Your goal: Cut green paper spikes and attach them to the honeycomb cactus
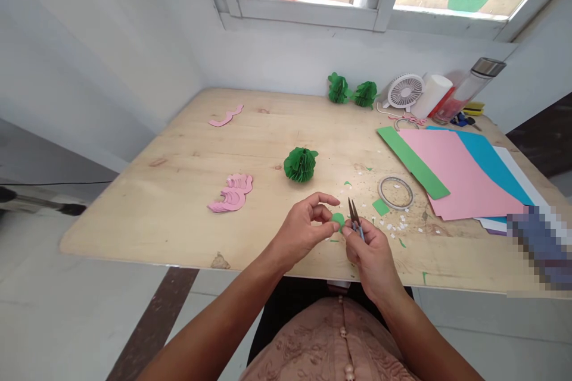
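Between my hands is a small rounded piece of green paper (338,220). My left hand (308,223) pinches its left side between thumb and finger, the other fingers curved above it. In my right hand (369,247) are small scissors (354,214) with blue handles, their blades pointing up and away from me. The right thumb and fingertip also reach the paper's lower right edge; whether they grip it I cannot tell. A green folded-paper figure (300,165) stands on the table beyond my left hand. A green paper square (381,207) lies right of the scissors.
Pink wavy paper cutouts (232,193) lie at left on the wooden table (179,190). A tape roll (396,192) sits among paper scraps. Coloured sheets (460,169) are stacked at right. Along the wall stand green paper figures (338,89), a fan (405,92) and a bottle (467,92).
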Motion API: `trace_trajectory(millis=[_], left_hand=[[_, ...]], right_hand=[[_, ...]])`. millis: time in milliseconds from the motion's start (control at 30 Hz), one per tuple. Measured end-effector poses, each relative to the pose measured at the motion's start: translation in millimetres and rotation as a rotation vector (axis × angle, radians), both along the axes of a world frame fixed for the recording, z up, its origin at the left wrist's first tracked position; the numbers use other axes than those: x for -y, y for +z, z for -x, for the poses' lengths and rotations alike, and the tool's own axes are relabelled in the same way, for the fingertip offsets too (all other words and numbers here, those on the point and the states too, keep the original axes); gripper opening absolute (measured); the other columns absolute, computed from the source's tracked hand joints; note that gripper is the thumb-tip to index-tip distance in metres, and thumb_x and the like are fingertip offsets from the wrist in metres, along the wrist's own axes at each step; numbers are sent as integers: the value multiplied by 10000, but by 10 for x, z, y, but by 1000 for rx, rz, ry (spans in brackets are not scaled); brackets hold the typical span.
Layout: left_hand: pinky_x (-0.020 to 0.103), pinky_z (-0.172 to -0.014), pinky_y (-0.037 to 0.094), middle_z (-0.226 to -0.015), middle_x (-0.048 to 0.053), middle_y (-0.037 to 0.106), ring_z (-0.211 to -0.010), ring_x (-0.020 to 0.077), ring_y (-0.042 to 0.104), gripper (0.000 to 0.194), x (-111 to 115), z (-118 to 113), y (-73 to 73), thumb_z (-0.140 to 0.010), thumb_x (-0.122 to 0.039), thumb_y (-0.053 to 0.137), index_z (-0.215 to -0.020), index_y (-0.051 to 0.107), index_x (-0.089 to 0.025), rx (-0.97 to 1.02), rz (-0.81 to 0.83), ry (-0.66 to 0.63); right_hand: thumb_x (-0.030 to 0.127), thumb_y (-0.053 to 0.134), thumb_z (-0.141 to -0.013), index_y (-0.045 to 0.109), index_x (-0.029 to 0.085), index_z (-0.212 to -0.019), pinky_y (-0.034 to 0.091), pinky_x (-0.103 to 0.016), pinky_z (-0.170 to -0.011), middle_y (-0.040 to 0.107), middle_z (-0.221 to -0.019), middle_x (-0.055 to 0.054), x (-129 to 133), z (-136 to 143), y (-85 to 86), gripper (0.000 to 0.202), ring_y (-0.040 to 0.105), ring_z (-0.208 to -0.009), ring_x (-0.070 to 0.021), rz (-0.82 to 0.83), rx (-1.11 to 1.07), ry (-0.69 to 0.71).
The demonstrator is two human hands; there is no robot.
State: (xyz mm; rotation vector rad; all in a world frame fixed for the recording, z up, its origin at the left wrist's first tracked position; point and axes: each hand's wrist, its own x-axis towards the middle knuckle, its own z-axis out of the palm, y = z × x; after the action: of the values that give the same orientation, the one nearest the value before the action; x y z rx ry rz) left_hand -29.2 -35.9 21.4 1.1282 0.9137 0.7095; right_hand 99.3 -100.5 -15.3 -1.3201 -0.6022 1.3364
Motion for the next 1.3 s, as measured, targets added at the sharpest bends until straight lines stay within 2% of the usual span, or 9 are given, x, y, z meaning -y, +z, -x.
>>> trace_trajectory(millis=[267,433,600,767,933,1000,1167,1300], left_hand=[[232,-677,403,-679,-6,622,-678,117,556,238,111,-49,-149,-682,-226,692,-900,620,-160,91,69,205],[232,-727,419,-763,16,647,-744,124,564,189,224,-121,-233,-660,-253,726,-790,642,-144,110,121,221],[233,-709,421,-719,10,642,-700,119,546,142,255,-184,-239,-662,-251,717,-704,636,-143,133,120,283],[225,-653,405,-654,-6,599,-648,112,521,126,215,-159,-206,-651,-229,701,-643,607,-146,93,87,260],[233,-613,399,-604,-12,562,-609,114,501,124,165,-105,-148,-645,-224,688,-621,588,-154,25,21,101],[238,-619,409,-618,-2,581,-617,118,514,115,146,-96,-135,-647,-219,688,-630,595,-153,23,17,78],[226,-597,408,-607,-10,574,-596,108,512,127,121,-99,-154,-632,-198,711,-623,593,-153,53,43,167],[222,-631,416,-660,-6,614,-634,107,537,165,168,-130,-197,-615,-218,748,-707,632,-146,122,128,237]], right_hand=[[348,721,-707,538,183,-764,116,-193,-389,294,-497,118,-9,52,-22,253,159,-426,-46,-3,-109,-112],[352,742,-684,551,184,-760,139,-188,-385,308,-494,116,-14,77,-23,266,186,-422,-49,-11,-130,-156],[356,750,-673,548,178,-739,144,-182,-382,313,-503,114,-9,112,-18,277,194,-423,-44,-6,-137,-153],[359,742,-678,554,171,-765,130,-187,-382,315,-495,116,3,74,-15,279,188,-417,-41,-1,-119,-118],[346,729,-694,561,169,-797,113,-199,-385,333,-493,109,-21,-16,-9,265,184,-414,-45,-7,-69,-81],[341,724,-695,551,173,-762,107,-203,-386,335,-494,105,-22,-28,-10,250,184,-417,-48,2,-33,-53],[334,716,-696,540,180,-732,113,-208,-389,339,-513,98,8,13,-17,236,185,-431,-53,18,-21,-60],[332,724,-689,547,177,-747,128,-200,-393,325,-530,102,11,58,-15,243,183,-436,-50,10,-58,-117]])
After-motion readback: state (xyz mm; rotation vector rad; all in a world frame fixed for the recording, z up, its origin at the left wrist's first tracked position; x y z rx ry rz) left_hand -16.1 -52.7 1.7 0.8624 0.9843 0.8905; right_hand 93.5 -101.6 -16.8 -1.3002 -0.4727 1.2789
